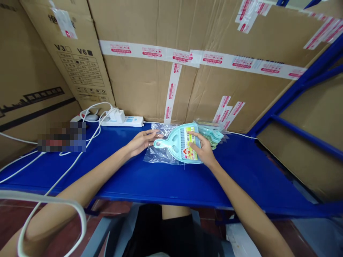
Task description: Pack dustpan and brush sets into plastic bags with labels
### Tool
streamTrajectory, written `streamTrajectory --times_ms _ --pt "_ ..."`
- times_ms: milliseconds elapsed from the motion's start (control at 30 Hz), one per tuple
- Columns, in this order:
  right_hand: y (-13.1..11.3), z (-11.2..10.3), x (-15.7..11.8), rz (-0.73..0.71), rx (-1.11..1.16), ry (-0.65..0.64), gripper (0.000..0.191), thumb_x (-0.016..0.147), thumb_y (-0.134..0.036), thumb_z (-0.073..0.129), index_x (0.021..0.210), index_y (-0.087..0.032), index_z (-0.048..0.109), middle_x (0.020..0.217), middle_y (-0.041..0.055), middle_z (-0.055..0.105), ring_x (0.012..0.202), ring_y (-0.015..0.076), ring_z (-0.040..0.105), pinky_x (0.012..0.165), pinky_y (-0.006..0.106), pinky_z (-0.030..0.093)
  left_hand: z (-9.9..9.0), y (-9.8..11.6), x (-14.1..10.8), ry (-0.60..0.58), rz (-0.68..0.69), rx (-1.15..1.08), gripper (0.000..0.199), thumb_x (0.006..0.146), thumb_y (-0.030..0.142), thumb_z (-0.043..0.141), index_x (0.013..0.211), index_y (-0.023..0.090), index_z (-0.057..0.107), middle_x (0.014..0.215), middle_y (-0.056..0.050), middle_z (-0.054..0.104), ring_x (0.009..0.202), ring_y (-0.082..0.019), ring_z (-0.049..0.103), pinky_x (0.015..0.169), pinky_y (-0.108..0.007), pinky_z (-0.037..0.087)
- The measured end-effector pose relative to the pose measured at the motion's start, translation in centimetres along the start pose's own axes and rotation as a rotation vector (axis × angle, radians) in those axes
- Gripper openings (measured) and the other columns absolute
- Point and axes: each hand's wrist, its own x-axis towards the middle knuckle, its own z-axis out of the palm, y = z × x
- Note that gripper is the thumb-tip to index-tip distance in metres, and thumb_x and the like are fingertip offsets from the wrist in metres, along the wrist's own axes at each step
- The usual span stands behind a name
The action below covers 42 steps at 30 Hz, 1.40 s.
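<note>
A light-blue dustpan (175, 147) with a matching small brush set into it lies with its handle toward the left. A yellow printed label (190, 153) covers part of the bristles. My right hand (203, 148) grips the pan's wide end, thumb and fingers over the label. Beside the handle's tip, my left hand (142, 142) has its fingers apart at the edge of a clear plastic bag (158, 157). The bag lies partly under the dustpan. Behind my right hand are several more wrapped light-blue dustpans (214, 134).
A white power strip (134, 121) with a plugged-in adapter stands at the back of the blue table (160, 182). White cables (77, 157) run over the left side. Taped cardboard (144, 82) rises behind, and a blue metal frame (292, 92) stands at right.
</note>
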Motion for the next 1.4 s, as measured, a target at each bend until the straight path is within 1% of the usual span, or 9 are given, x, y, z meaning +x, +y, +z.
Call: streamTrajectory --times_ms 167,267,467,800,1000,1167,1267,1333,1400 --pt "0.2 0.2 -0.3 0.035 0.016 0.02 0.046 0.091 -0.034 0.072 0.136 -0.027 0.068 0.141 0.0057 0.071 0.133 0.0306 0.065 0.117 0.048 0.049 0.2 -0.1 -0.4 -0.109 -0.046 0.127 0.043 0.086 0.02 0.086 0.127 0.014 0.073 0.103 -0.012 0.078 0.093 -0.024 0.078 0.083 -0.039 0.068" --pt "-0.2 -0.1 -0.2 0.042 -0.019 -0.011 0.048 0.091 -0.036 0.072 0.138 -0.027 0.067 0.144 0.0062 0.069 0.133 0.0313 0.065 0.117 0.049 0.049 0.4 -0.2 -0.6 -0.14 -0.063 0.169 0.046 0.083 0.019 0.088 0.126 0.016 0.072 0.095 -0.01 0.077 0.093 -0.028 0.08 0.074 -0.036 0.068" --pt "-1.7 -0.8 0.0 0.025 -0.084 -0.155 0.08 0.078 -0.036 0.089 0.151 -0.03 0.058 0.16 0.0059 0.056 0.152 0.0345 0.046 0.131 0.054 0.03 0.3 -0.3 -0.6 -0.071 -0.022 0.196 0.053 0.079 0.023 0.091 0.126 0.016 0.07 0.089 -0.009 0.078 0.09 -0.029 0.081 0.069 -0.031 0.065" --pt "-1.3 0.0 -0.6 0.182 0.241 -0.33 0.097 0.079 -0.04 0.089 0.164 -0.034 0.042 0.16 0.0078 0.055 0.143 0.0343 0.057 0.117 0.053 0.052 0.5 -0.9 -0.4 0.032 0.112 0.343 0.051 0.074 0.034 0.095 0.115 0.016 0.071 0.074 -0.005 0.074 0.059 -0.018 0.069 0.052 -0.027 0.052" --pt "-0.9 0.3 -0.7 0.188 0.309 -0.325 0.099 0.08 -0.041 0.089 0.165 -0.036 0.038 0.16 0.0081 0.055 0.139 0.0334 0.061 0.115 0.053 0.054 0.4 -1.1 -0.2 0.057 0.129 0.321 0.056 0.072 0.038 0.096 0.117 0.016 0.07 0.087 -0.003 0.074 0.068 -0.017 0.072 0.063 -0.028 0.056" --pt "-0.1 0.6 -0.7 0.164 0.292 -0.3 0.1 0.079 -0.041 0.09 0.164 -0.036 0.039 0.162 0.0078 0.052 0.143 0.0329 0.058 0.117 0.052 0.052 0.0 -1.6 0.2 0.187 0.233 0.507 0.065 0.065 0.036 0.099 0.119 0.017 0.068 0.1 -0.006 0.074 0.085 -0.02 0.071 0.08 -0.033 0.057" --pt "-0.1 0.9 -0.7 0.175 0.31 -0.305 0.1 0.078 -0.041 0.091 0.164 -0.036 0.04 0.162 0.0076 0.053 0.141 0.0328 0.059 0.116 0.052 0.053 -0.3 -1.5 0.2 0.394 0.399 0.682 0.073 0.057 0.036 0.103 0.116 0.019 0.064 0.103 -0.006 0.069 0.099 -0.024 0.066 0.088 -0.036 0.055" --pt "-0.4 1.1 -0.8 0.191 0.334 -0.3 0.101 0.078 -0.041 0.091 0.164 -0.036 0.039 0.161 0.0078 0.054 0.141 0.0325 0.06 0.116 0.051 0.053 -0.3 -1.2 0.1 0.553 0.513 0.734 0.083 0.048 0.035 0.106 0.117 0.021 0.061 0.117 -0.008 0.063 0.116 -0.028 0.06 0.097 -0.037 0.053" --pt "-0.8 1.2 -0.8 0.2 0.35 -0.285 0.102 0.078 -0.041 0.091 0.165 -0.036 0.038 0.16 0.0081 0.055 0.141 0.0323 0.06 0.117 0.052 0.053 -0.1 -0.8 -0.1 0.613 0.488 0.652 0.091 0.049 0.035 0.106 0.124 0.023 0.057 0.127 -0.01 0.058 0.124 -0.029 0.057 0.1 -0.037 0.053"
